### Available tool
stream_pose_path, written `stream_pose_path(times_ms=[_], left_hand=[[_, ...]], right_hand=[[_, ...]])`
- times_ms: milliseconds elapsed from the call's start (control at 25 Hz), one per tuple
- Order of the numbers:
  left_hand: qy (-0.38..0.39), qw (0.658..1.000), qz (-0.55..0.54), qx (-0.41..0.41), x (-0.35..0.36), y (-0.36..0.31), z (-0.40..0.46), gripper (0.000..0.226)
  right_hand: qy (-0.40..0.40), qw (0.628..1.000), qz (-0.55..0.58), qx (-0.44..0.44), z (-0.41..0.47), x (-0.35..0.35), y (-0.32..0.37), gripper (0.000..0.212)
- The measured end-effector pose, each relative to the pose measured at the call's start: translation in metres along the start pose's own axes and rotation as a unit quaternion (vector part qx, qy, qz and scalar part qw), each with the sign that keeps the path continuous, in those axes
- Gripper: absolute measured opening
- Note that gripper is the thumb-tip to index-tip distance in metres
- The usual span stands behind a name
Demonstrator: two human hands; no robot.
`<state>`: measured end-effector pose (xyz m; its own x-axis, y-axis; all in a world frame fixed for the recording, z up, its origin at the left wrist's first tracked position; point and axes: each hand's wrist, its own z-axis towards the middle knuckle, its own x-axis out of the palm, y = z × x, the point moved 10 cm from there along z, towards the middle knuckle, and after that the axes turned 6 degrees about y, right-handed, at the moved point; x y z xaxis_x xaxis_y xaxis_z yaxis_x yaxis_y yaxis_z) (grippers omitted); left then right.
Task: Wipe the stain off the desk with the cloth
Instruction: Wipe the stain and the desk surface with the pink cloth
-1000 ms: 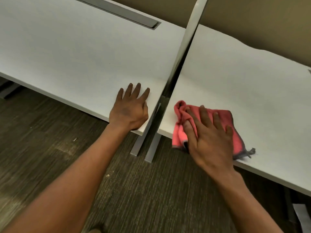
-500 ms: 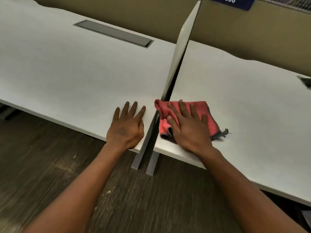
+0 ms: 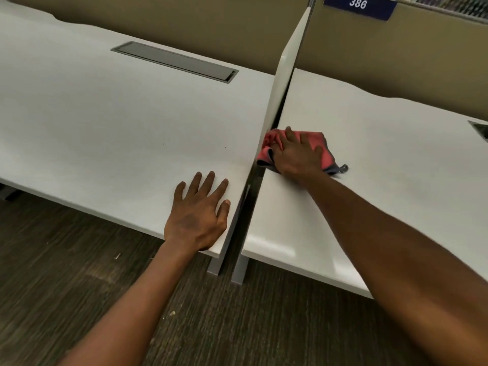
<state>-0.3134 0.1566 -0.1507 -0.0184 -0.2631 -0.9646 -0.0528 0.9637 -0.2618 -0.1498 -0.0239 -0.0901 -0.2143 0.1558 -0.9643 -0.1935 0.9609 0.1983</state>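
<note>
I see wiping at the desk's left edge.
Right hand (image 3: 297,154) flat, pressing cloth (image 3: 326,151) on desk (image 3: 383,180); left hand (image 3: 196,215) spread flat.

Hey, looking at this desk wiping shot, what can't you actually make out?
- Stain: head view; none shows, and the right hand and red cloth cover the desk beneath.
- Cloth's left end: behind the divider panel.
- Grey grommet: cut off by the right edge.
</note>
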Motion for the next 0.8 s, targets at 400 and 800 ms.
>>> stream_pose_path(times_ms=[400, 800], left_hand=[[-0.006, 1.000, -0.012, -0.008, -0.003, 0.001, -0.001, 0.067], [0.011, 1.000, 0.003, 0.000, -0.001, 0.000, 0.000, 0.062]], right_hand=[[0.029, 0.938, -0.020, -0.345, -0.199, 0.052, 0.063, 0.046], [-0.002, 0.968, -0.020, -0.251, -0.134, 0.029, 0.038, 0.054]])
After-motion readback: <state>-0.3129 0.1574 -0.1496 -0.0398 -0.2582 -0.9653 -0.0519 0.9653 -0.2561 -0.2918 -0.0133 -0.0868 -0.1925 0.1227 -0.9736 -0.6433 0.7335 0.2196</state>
